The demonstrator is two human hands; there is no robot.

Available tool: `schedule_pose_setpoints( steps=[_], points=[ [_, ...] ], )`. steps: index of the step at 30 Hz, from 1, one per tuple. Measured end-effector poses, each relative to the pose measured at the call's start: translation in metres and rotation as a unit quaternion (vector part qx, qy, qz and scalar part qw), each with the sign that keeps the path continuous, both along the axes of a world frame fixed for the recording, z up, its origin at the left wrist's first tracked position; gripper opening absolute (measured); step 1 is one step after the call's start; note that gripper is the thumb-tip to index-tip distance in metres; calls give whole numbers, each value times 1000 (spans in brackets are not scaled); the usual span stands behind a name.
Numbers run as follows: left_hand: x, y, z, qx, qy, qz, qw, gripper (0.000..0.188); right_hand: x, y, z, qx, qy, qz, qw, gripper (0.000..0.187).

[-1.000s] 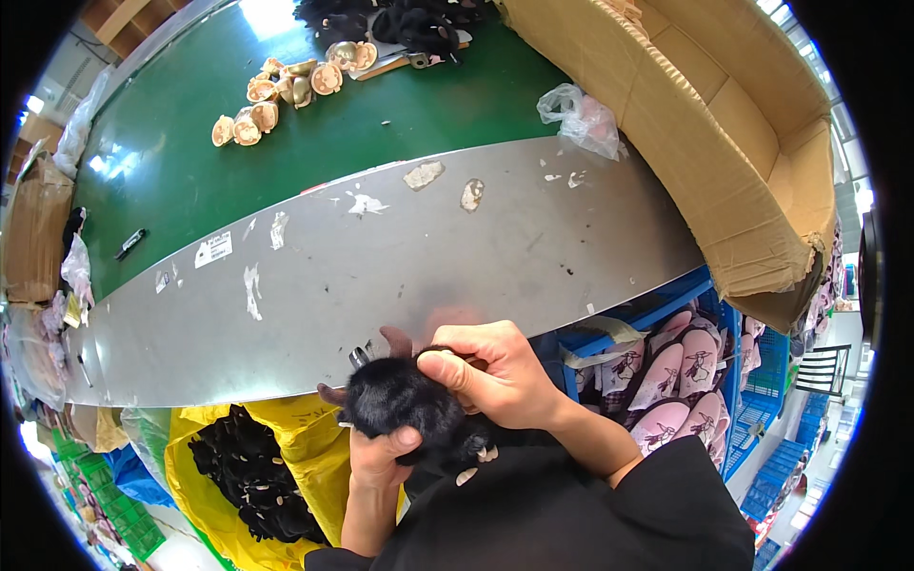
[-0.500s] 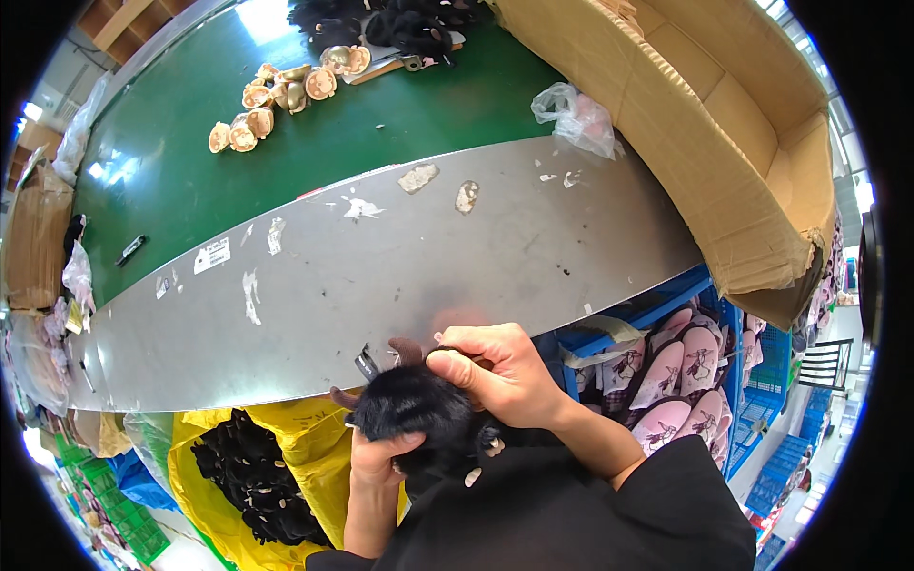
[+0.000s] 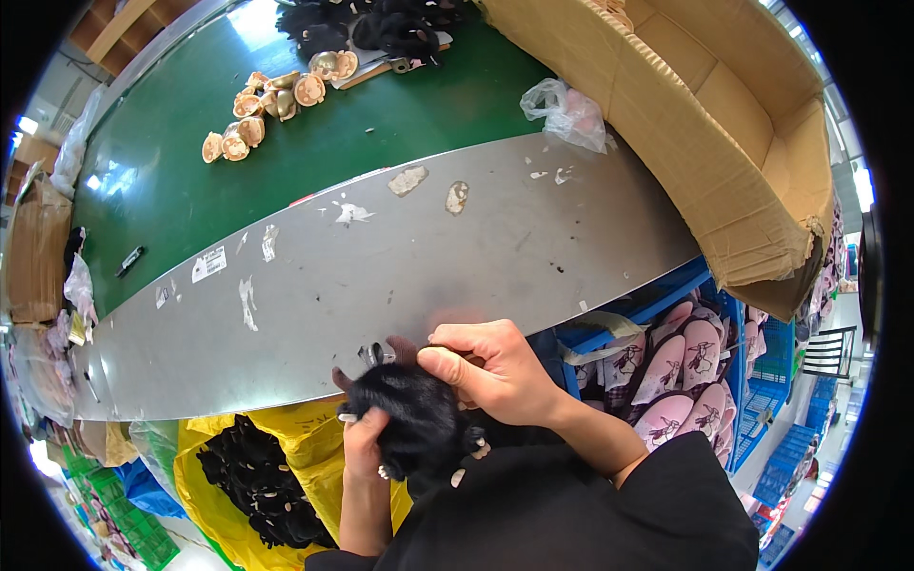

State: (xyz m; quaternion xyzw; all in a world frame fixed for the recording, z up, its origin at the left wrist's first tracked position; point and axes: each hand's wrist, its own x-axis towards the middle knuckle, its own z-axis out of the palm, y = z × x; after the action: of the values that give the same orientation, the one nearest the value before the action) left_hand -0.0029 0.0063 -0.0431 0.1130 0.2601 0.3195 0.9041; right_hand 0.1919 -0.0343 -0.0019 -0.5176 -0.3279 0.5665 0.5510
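Observation:
A small black plush toy (image 3: pixel 411 409), with brown ear-like pieces and pale paws, is held between my hands just in front of the metal table edge. My left hand (image 3: pixel 367 445) grips its left side, the thumb pressed on the black fur. My right hand (image 3: pixel 503 373) pinches the toy's upper right near a brown ear, thumb against forefinger; any small piece between those fingertips is too hidden to tell. A dark tag-like strip (image 3: pixel 365 356) sticks out beside the ears. Below, to the left, a yellow bag (image 3: pixel 309 443) holds many black plush pieces (image 3: pixel 255 490).
A grey metal strip (image 3: pixel 381 257) borders the green tabletop (image 3: pixel 409 124). On it lie beige and gold moulded pieces (image 3: pixel 283 98), black plush items (image 3: pixel 405 33), a marker (image 3: pixel 130 261) and a clear plastic bag (image 3: pixel 569 114). Rightward are a cardboard box (image 3: pixel 657 124) and a blue crate (image 3: pixel 738 381) of pink slippers (image 3: pixel 703 350).
The plush toy has tilted and shifted slightly left and up. My left thumb has moved higher on its fur. My right hand keeps its pinch, a little further left.

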Motion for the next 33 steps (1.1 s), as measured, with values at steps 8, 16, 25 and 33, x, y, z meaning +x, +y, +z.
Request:
schedule_pose_setpoints(
  steps=[8, 16, 25, 33],
  points=[
    [-5, -1, -16, 91, 2, -1, 996, 61, 2, -1, -1, -4, -15, 8, 1000, 32],
    [2, -9, -19, -49, -57, 66, 995, 58, 2, -1, -6, 39, -26, 24, 999, 28],
    [-7, -20, -32, 25, 17, 73, 997, 67, -2, -2, 5, 21, -20, 29, 999, 25],
    [-9, -16, -27, 82, 40, 34, 995, 70, 6, -1, 3, 31, -60, 29, 997, 25]
  ],
)
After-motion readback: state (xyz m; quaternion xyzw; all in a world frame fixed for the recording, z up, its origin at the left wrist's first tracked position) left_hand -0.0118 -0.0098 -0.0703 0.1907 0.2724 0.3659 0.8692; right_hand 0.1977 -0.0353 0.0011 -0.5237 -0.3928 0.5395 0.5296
